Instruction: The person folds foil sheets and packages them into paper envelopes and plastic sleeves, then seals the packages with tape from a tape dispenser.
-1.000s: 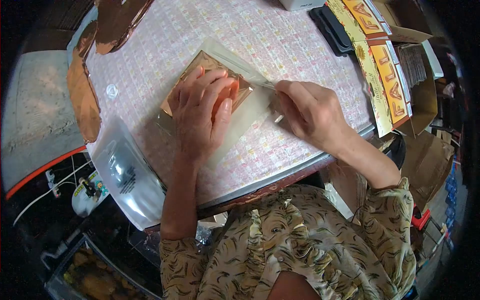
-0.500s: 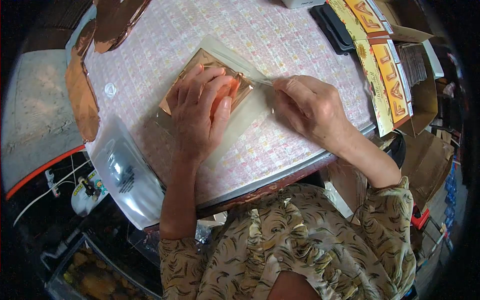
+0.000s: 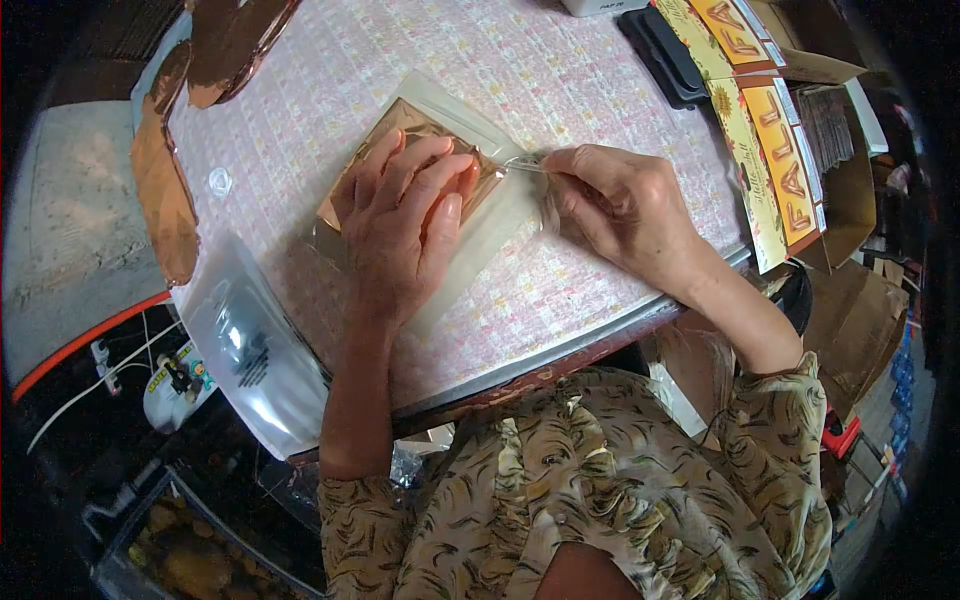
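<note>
My left hand (image 3: 405,215) lies with its fingers stretched over a folded copper foil balloon (image 3: 340,200), pressing on it. Under the foil is a clear plastic bag (image 3: 440,95), its edges showing past the foil on the far side and toward me. With thumb and forefinger, my right hand (image 3: 625,205) pinches a thin clear plastic strip (image 3: 525,163) that reaches to the right corner of the foil. Part of the foil is hidden beneath my left palm.
Larger copper foil balloons (image 3: 165,190) hang over the table's left edge. A stack of clear plastic bags (image 3: 245,345) lies at the front left. On the right stand "FALL" packages (image 3: 785,165) beside a black case (image 3: 665,58). A small clear disc (image 3: 220,181) rests on the patterned tablecloth (image 3: 300,120).
My right hand has shifted slightly and its fingers have turned, and the clear strip between it and the foil shows more plainly. My left hand has stayed nearly still.
</note>
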Motion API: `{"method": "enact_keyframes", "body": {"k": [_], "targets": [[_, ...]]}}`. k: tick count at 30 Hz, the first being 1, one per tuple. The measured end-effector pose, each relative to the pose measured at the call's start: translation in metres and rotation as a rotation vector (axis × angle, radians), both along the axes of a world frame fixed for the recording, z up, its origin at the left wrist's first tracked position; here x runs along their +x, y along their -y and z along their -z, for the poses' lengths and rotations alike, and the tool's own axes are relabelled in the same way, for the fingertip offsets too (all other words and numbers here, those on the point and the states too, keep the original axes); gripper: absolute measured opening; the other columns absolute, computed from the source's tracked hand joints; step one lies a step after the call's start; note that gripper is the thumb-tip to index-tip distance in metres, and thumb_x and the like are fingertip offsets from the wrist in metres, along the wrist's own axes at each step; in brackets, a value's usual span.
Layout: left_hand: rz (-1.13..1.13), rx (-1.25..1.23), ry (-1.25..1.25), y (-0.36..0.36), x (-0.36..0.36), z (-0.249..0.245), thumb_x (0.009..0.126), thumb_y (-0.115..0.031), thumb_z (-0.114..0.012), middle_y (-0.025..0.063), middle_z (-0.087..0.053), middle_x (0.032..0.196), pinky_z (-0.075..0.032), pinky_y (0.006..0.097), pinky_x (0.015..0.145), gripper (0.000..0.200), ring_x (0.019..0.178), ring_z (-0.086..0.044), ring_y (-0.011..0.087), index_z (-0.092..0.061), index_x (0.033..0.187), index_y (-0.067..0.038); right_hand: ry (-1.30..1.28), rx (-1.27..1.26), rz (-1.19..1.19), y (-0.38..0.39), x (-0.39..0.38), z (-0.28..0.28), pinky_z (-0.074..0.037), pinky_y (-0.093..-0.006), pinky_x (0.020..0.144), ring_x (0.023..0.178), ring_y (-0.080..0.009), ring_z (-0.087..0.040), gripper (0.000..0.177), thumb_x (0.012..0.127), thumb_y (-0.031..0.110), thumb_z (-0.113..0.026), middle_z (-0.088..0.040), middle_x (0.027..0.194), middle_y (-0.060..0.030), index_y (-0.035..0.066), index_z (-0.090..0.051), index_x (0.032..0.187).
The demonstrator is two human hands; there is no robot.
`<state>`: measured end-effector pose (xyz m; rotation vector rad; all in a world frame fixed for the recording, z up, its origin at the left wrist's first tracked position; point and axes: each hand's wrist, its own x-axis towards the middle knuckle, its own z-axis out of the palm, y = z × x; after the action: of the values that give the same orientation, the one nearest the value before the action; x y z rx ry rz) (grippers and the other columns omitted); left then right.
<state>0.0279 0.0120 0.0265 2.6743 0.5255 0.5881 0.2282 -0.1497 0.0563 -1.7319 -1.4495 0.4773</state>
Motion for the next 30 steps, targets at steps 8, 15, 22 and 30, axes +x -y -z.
{"method": "enact_keyframes", "body": {"k": [8,15,22,30], "targets": [[-0.012,0.009,-0.013,0.002,0.001,-0.002,0.088,-0.018,-0.066,-0.0023,-0.062,0.133,-0.033,0.0476,0.112,0.032,0.132,-0.05,0.0282,-0.072,0.12,-0.019,-0.077,-0.048,0.003,-0.002,0.003,0.005,-0.055,-0.0294,0.064,0.072,-0.0172,-0.069,0.018,0.092,-0.006,-0.067,-0.071,0.085,-0.0151,-0.007,-0.07,0.11],[-0.01,0.006,-0.025,0.004,0.001,-0.003,0.089,-0.019,-0.067,-0.0035,-0.062,0.133,-0.032,0.047,0.113,0.032,0.132,-0.048,0.0276,-0.072,0.12,-0.02,0.014,0.002,-0.024,-0.003,0.006,0.009,-0.056,-0.0321,0.069,0.078,-0.0263,-0.072,0.02,0.091,-0.007,-0.067,-0.072,0.09,-0.0187,-0.006,-0.07,0.111],[-0.01,0.057,-0.045,0.006,0.002,-0.003,0.091,-0.021,-0.068,-0.0039,-0.061,0.133,-0.032,0.0467,0.113,0.031,0.134,-0.046,0.0272,-0.073,0.122,-0.022,0.162,0.005,-0.031,0.002,0.008,0.006,-0.057,-0.0355,0.065,0.074,-0.0303,-0.071,0.023,0.088,-0.007,-0.066,-0.072,0.089,-0.0187,-0.002,-0.071,0.11],[-0.007,0.061,-0.035,0.006,0.0,-0.003,0.093,-0.022,-0.067,-0.0029,-0.061,0.133,-0.03,0.0454,0.112,0.029,0.134,-0.046,0.0275,-0.073,0.121,-0.021,0.527,-0.078,-0.015,0.031,0.006,-0.048,-0.048,-0.0435,0.098,0.112,-0.0269,-0.067,0.022,0.09,0.013,-0.07,-0.071,0.122,-0.0098,0.008,-0.065,0.111]]}}
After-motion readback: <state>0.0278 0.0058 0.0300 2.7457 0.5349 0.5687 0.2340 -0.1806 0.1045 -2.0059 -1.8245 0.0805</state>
